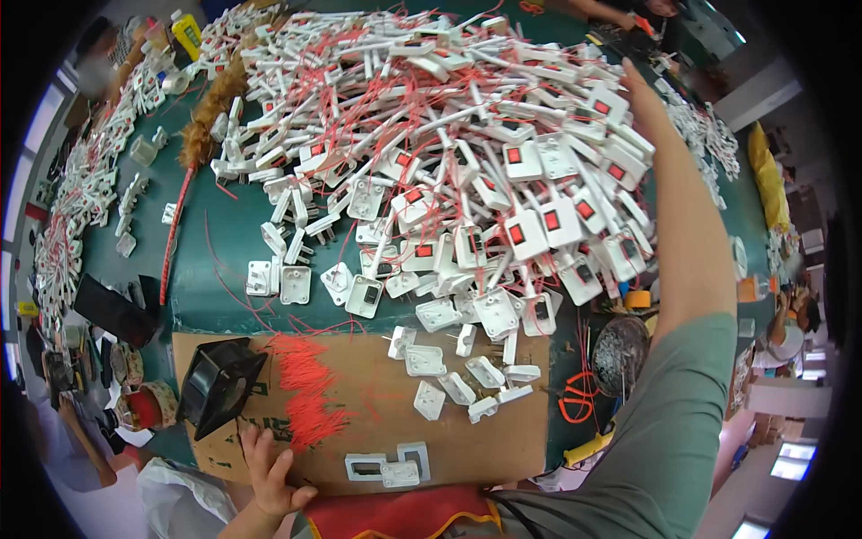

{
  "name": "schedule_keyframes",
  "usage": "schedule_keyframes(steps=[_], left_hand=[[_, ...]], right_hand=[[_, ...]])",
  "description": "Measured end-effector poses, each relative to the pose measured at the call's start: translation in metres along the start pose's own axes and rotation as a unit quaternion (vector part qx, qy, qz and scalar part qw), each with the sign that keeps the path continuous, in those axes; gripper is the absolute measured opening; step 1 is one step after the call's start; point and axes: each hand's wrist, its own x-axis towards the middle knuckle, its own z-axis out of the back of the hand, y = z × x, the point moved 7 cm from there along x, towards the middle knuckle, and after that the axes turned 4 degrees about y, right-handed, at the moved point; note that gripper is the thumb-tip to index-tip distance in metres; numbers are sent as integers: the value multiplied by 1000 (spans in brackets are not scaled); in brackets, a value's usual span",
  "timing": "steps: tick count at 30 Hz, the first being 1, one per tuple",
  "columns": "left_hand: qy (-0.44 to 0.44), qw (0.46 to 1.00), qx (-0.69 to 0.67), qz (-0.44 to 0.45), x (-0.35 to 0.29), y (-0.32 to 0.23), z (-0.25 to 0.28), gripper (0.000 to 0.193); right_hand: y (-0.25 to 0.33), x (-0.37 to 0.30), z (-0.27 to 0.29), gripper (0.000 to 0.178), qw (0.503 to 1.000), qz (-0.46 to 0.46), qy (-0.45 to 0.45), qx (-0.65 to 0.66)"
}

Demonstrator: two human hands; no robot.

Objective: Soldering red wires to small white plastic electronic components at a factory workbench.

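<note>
My left hand [269, 476] is over the near left edge of a cardboard sheet [494, 445], fingers spread and holding nothing. Beside it lie a bundle of short red wires [305, 391] and a tilted black square fan [220, 386]. White rectangular frames [364, 465] and a small white cover [400, 473] rest at the cardboard's near edge. My right arm stretches far forward along the right side of a large heap of white plastic housings [557, 220] with red switches and red wires. My right hand [639, 99] is at the heap's far right; its fingers are mostly hidden. Loose white shells [425, 360] lie on the cardboard.
Orange-handled scissors [579, 395], a yellow-handled tool [588, 449], a dark round dish [621, 355] and an orange tape roll [637, 299] lie at right. A brown duster [215, 108] and a black bin [117, 310] are left. Other people work around the green table [202, 269].
</note>
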Motion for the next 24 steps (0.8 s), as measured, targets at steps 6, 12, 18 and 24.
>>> schedule_keyframes(steps=[6, 12, 18, 24], left_hand=[[24, 999, 18, 24, 2, 2, -1, 71], [26, 999, 18, 26, 2, 0, -1, 71], [30, 999, 17, 30, 5, -2, -1, 69], [38, 999, 11, 36, 10, -4, 1, 69]], right_hand=[[-33, -11, -75, 58, 978, -98, 145, 113], [-50, -19, -78, 57, 978, -94, 153, 110], [-54, -33, -76, 56, 979, -78, 157, 102], [-52, -48, -84, 56, 981, -59, 165, 86]])
